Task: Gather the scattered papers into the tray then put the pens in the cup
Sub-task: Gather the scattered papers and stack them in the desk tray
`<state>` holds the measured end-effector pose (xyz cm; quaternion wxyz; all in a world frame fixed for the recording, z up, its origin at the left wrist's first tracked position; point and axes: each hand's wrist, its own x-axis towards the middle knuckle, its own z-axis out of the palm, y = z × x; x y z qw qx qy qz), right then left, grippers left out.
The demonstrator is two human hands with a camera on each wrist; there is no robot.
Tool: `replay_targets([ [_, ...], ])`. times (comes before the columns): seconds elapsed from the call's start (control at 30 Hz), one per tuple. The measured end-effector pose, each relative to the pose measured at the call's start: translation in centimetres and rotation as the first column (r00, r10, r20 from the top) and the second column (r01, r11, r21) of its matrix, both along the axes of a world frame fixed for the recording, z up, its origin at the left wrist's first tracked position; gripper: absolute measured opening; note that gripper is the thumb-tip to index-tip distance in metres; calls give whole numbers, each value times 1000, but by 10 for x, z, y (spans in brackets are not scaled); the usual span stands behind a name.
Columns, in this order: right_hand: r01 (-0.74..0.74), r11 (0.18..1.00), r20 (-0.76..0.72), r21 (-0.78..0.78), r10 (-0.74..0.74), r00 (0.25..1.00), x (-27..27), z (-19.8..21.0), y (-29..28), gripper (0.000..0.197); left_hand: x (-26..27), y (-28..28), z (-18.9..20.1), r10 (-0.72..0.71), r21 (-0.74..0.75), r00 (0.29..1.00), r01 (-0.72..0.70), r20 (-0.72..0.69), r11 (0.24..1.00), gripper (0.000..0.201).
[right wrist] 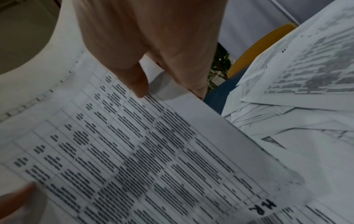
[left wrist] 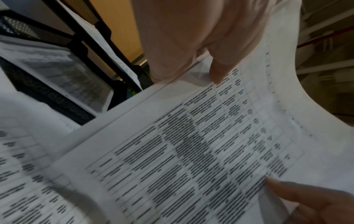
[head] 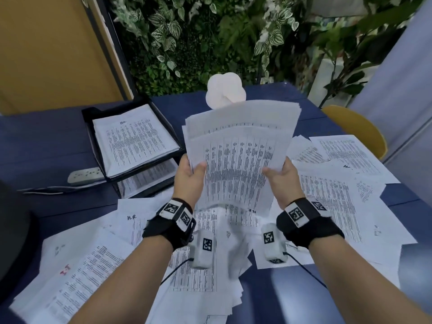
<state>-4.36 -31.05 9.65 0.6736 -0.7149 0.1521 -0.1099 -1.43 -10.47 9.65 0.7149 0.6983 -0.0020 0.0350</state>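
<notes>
I hold a stack of printed papers (head: 238,157) upright above the table. My left hand (head: 190,171) pinches its left edge, thumb on the front sheet. My right hand (head: 279,176) pinches the right edge the same way. The wrist views show the stack (left wrist: 191,144) (right wrist: 134,144) close up, with each thumb on top and fingers behind. A black two-tier tray (head: 93,127) with papers in both tiers stands at the left. More loose sheets (head: 339,202) lie scattered across the blue table. I see no pens and no cup.
A white power strip (head: 85,175) lies left of the tray. A white rounded object (head: 224,92) stands behind the stack. A yellow chair back (head: 360,129) shows at the right edge, a plant wall behind the table, and a dark object (head: 14,230) at far left.
</notes>
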Motion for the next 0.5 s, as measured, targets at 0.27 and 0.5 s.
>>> replay_targets([
  [0.27,36,999,-88,36,-32,996,7,-13,4,30,10,13,-6,23,-54,996,-28,-86,998,29],
  [0.5,32,999,-17,26,-32,999,16,-1,23,37,10,-2,5,-4,14,999,5,-53,1000,27],
])
